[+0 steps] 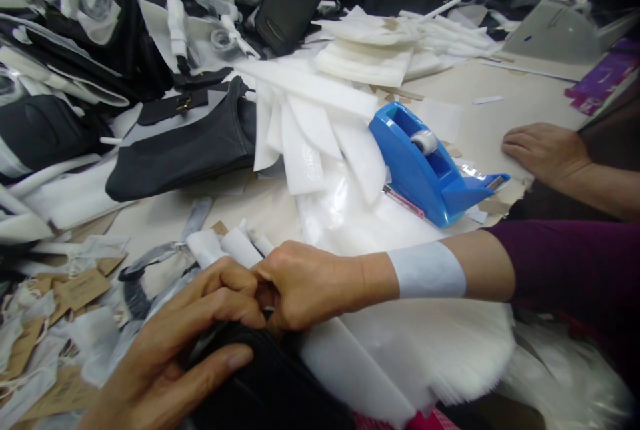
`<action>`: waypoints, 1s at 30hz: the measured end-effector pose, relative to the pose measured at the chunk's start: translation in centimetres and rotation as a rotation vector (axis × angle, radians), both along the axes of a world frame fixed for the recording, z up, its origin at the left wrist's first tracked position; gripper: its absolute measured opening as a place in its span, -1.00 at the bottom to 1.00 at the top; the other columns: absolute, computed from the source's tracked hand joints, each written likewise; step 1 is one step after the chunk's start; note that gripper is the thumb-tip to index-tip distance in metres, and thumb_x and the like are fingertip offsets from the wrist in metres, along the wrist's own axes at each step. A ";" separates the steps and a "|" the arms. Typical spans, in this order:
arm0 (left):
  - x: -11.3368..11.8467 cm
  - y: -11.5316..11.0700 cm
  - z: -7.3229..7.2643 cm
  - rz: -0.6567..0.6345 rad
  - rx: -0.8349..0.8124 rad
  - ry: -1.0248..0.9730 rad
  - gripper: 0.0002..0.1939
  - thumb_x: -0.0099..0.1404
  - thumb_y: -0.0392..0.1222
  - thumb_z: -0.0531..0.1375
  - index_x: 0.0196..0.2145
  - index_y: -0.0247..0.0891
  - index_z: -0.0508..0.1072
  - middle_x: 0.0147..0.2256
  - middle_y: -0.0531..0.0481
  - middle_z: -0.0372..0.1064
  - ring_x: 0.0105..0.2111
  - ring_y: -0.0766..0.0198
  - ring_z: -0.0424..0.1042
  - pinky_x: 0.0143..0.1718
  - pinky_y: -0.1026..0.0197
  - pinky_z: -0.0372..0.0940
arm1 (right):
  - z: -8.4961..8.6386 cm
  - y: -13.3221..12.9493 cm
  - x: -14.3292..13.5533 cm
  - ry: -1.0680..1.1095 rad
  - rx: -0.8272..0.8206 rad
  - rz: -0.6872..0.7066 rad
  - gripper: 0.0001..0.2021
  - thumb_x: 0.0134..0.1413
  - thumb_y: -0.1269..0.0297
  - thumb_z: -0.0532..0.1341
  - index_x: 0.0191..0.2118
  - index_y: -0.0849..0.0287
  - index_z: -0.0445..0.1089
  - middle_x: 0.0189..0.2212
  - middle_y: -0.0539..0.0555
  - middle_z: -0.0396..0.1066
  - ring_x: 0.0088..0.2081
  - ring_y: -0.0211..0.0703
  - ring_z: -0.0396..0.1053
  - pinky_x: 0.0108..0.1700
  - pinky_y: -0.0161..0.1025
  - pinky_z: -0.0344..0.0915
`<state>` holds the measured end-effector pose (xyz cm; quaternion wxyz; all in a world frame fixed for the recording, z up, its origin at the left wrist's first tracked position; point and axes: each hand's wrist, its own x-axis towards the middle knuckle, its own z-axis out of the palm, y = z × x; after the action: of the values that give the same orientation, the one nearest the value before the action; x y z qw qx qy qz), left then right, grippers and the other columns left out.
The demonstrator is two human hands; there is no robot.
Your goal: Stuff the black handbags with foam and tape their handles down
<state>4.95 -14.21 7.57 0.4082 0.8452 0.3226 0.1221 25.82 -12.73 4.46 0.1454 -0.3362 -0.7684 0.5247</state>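
Observation:
A black bag (270,383) fills the bottom middle of the head view, its lower part cut off by the frame. My left hand (200,323) is wrapped over the bag's upper edge, with the thumb pressed on the near side. Against its fingertips, my right hand (305,283) is curled in a tight pinch at that same edge. What the right fingers grip is hidden between the two hands. A white band circles my right wrist. White foam sheets (400,357) lie beneath my right forearm.
A blue tape dispenser (430,163) stands right of centre beside a pink pen (404,203). Brown tags (83,290) are strewn at left. Behind lie a dark bag piece (185,150) and stacked white foam (365,57). A co-worker's hand (550,153) rests at the right edge.

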 end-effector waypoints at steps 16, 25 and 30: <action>0.8 0.2 0.0 -0.114 0.138 0.006 -0.72 0.26 -0.29 0.18 -0.07 -0.11 0.32 -0.18 0.08 0.46 -0.11 0.23 0.44 0.11 0.24 0.22 | 1.4 -7.9 8.7 -0.138 0.480 0.137 -0.52 0.02 0.62 0.13 0.08 0.13 0.29 0.06 0.22 0.21 -0.04 -0.09 0.25 -0.03 -0.18 0.28; 1.3 -0.2 0.8 -0.106 0.077 -0.020 -0.86 0.33 -0.26 0.13 -0.14 -0.15 0.30 -0.21 0.06 0.39 -0.18 0.29 0.41 -0.15 0.34 0.28 | -3.0 -9.4 5.5 0.171 0.234 -0.229 -0.84 0.05 0.55 0.13 -0.25 0.19 0.31 -0.36 -0.01 0.30 -0.33 -0.29 0.28 -0.27 -0.38 0.26; 1.4 -0.4 0.7 -0.106 0.027 -0.053 -0.89 0.36 -0.25 0.10 -0.15 -0.15 0.27 -0.25 0.08 0.33 -0.23 0.33 0.38 -0.19 0.36 0.26 | -1.5 -8.1 3.0 0.115 0.034 -0.405 -0.73 -0.14 0.47 0.33 -0.44 0.15 0.18 -0.58 -0.18 0.15 -0.55 -0.41 0.11 -0.50 -0.43 0.00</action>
<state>6.37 -14.58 8.32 0.4110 0.8631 0.2647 0.1268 28.84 -20.83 3.00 0.2975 -0.4508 -0.6842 0.4900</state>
